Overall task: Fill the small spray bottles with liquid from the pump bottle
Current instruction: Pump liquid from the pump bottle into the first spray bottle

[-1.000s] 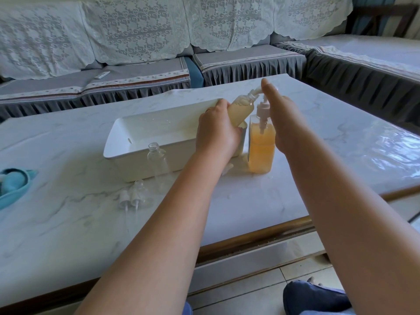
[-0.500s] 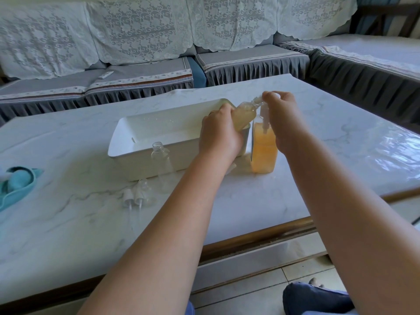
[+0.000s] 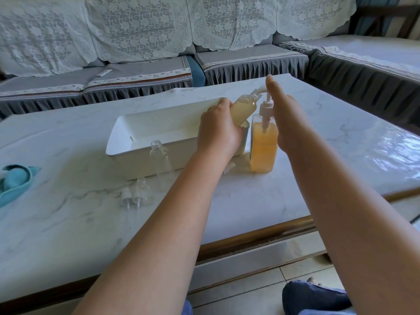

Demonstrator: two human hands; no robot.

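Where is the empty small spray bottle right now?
The empty small bottle stands uncapped on the table, touching or just before the white tray's front wall, left of the left hand.

Setting: home living room. You sit at a marble-topped coffee table (image 3: 341, 142) with a wood-trimmed edge. Across the top of the frame, a corner sofa (image 3: 141, 71) with grey skirted seat covers and white lace throws (image 3: 141, 30). Tiled floor (image 3: 250, 289), bottom of frame.

Soft daylight from the right glares off the table (image 3: 375, 151); edges bend.
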